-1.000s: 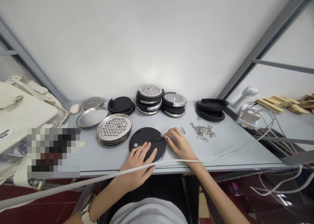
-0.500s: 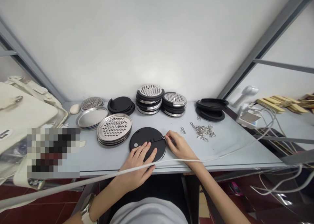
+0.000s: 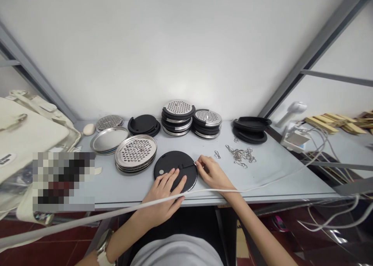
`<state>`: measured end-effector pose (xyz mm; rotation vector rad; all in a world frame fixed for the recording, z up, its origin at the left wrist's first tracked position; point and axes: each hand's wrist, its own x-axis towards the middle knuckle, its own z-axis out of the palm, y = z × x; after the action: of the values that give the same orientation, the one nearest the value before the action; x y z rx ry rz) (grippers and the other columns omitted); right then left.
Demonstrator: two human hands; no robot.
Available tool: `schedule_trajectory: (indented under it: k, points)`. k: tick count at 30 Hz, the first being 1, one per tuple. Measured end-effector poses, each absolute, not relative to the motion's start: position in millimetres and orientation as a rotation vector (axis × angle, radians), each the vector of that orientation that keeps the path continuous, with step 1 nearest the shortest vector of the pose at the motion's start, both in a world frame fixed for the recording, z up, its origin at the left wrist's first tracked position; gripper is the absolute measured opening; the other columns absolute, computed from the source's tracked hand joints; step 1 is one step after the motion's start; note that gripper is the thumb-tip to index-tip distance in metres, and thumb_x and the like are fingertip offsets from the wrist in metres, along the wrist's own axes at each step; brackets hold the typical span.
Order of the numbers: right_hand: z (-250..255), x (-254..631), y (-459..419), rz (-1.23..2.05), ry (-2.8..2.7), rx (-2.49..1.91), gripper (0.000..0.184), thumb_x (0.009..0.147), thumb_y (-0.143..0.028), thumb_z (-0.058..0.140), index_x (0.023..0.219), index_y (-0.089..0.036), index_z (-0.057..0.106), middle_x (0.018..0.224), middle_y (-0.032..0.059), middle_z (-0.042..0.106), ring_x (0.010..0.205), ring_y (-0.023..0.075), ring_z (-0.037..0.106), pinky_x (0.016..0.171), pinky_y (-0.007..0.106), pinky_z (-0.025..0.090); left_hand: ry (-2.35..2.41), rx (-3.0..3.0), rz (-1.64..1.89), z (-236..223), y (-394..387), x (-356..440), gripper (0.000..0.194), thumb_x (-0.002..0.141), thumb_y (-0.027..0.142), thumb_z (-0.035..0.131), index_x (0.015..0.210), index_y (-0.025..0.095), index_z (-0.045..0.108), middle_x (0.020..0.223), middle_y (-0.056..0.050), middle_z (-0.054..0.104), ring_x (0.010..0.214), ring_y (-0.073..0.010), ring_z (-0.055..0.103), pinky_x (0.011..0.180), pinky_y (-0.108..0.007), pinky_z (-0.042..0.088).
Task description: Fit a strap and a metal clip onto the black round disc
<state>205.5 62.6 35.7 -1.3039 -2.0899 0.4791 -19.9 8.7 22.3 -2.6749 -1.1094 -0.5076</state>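
Note:
A round black disc with a pale round spot lies near the table's front edge. Its face has a straight slit running toward the right rim. My left hand rests on its lower part, fingers stretched out and spread. At the right rim, by the end of the slit, my right hand pinches a small metal wire clip, mostly hidden by the fingertips. One loose clip lies just beyond that hand, and a pile of similar clips is farther right.
Left of the disc stand stacked perforated metal grater plates and plain metal plates. Behind are black holders, two assembled stacks and more black trays. A white cable crosses in front of my left hand.
My right fingertips and the clip have shifted very slightly at the disc's right rim, and less of the clip shows. My left hand stays on the disc.

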Motion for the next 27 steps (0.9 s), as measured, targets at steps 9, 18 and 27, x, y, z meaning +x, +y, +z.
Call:
schedule_trajectory:
  k: [9, 18, 27]
  points:
    - [32.6, 200.8, 72.9, 0.498, -2.02, -1.388, 0.03, 0.094, -0.03, 0.036, 0.066, -0.02, 0.037, 0.057, -0.0035, 0.044, 0.055, 0.0122, 0.043, 0.058, 0.025, 0.032, -1.115, -2.673, -0.494, 20.9, 8.0, -19.8, 0.05, 0.094, 0.035, 0.041, 0.141, 0.019, 0.035, 0.141, -0.015, 0.039, 0.13, -0.0286, 0.035, 0.1, -0.043, 0.033]
    - [29.7, 196.7, 72.6, 0.36, -2.143, -1.349, 0.028, 0.096, -0.025, 0.031, 0.072, -0.02, 0.043, 0.065, 0.0003, 0.053, 0.066, 0.0158, 0.051, 0.067, 0.027, 0.036, -1.13, -2.69, -0.454, 22.4, 6.8, -20.3, 0.051, 0.095, 0.035, 0.04, 0.142, 0.02, 0.032, 0.141, -0.015, 0.038, 0.129, -0.0288, 0.035, 0.1, -0.044, 0.033]
    - [25.0, 200.0, 70.4, 0.316, -2.214, -1.358, 0.029, 0.096, -0.024, 0.03, 0.07, -0.02, 0.042, 0.065, 0.0014, 0.055, 0.067, 0.0167, 0.051, 0.07, 0.028, 0.037, -1.138, -2.698, -0.454, 23.9, 6.4, -19.9, 0.052, 0.094, 0.036, 0.041, 0.143, 0.021, 0.032, 0.142, -0.013, 0.037, 0.128, -0.0283, 0.036, 0.1, -0.043, 0.033]
